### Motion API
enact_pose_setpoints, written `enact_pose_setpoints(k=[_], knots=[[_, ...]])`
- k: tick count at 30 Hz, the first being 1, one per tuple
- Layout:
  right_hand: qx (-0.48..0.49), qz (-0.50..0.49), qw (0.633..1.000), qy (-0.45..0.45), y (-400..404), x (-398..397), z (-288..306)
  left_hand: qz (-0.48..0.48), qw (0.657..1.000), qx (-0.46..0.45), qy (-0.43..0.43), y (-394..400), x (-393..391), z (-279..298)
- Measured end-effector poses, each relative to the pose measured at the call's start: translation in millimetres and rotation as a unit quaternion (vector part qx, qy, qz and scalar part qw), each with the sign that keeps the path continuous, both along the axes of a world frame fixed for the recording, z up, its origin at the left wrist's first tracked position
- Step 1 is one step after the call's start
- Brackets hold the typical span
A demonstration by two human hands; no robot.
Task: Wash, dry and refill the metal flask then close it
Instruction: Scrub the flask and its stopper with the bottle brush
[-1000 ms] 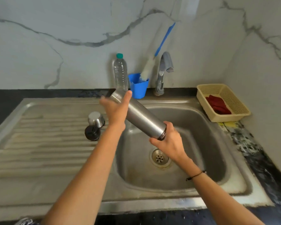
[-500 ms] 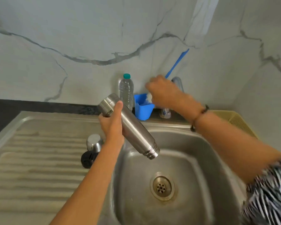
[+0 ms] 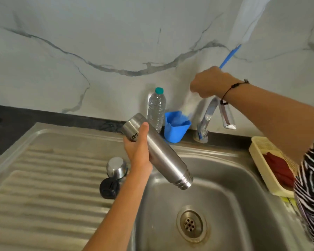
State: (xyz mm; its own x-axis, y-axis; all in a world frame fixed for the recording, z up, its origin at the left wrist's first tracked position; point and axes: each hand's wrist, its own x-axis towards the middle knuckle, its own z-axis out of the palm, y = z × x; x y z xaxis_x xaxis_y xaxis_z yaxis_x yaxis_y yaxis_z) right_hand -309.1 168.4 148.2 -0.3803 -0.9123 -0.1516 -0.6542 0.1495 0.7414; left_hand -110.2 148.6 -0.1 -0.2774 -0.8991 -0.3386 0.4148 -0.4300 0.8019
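My left hand (image 3: 139, 151) grips the metal flask (image 3: 163, 156) near its base and holds it tilted over the sink, open threaded mouth pointing down to the right. My right hand (image 3: 209, 82) is raised by the wall and grips the bottle brush (image 3: 230, 55) by its blue handle; the white bristles below the fist are a blur above the blue cup (image 3: 176, 128). The flask's steel cap (image 3: 116, 166) and black stopper (image 3: 109, 188) lie on the drainboard, left of my left forearm.
A clear water bottle (image 3: 156, 107) with a teal cap stands by the wall beside the blue cup. The tap (image 3: 209, 115) rises behind the sink basin (image 3: 234, 178). A cream basket (image 3: 257, 151) with a red cloth sits at the right.
My right hand left the flask's mouth, reached to the blue cup, took the brush and is lifting it out. The left hand keeps the flask tilted over the sink.
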Motion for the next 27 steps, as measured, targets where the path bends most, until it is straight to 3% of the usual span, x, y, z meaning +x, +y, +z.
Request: enact_pose_setpoints(k=[5, 12, 19, 23, 27], knots=[[0.018, 0.009, 0.999, 0.033, 12.7, 21.2, -4.3, -0.007, 1.0, 0.001, -0.026, 8.5, -1.7, -7.2], [-0.025, 0.013, 0.999, 0.039, 42.9, 41.8, 19.9, 0.01, 1.0, 0.019, 0.018, 22.9, 10.2, -4.9], [-0.147, -0.02, 0.989, 0.013, 95.2, 74.1, 33.2, 0.044, 0.999, 0.019, 0.022, 39.8, 28.9, 7.1], [-0.288, -0.057, 0.954, -0.065, 152.0, 108.6, 18.2, 0.102, 0.993, 0.055, 0.015, 37.3, 45.8, 15.0], [-0.44, -0.135, 0.858, -0.227, 209.9, 138.1, -43.9, 0.158, 0.986, 0.047, 0.028, 24.6, 65.1, 26.7]])
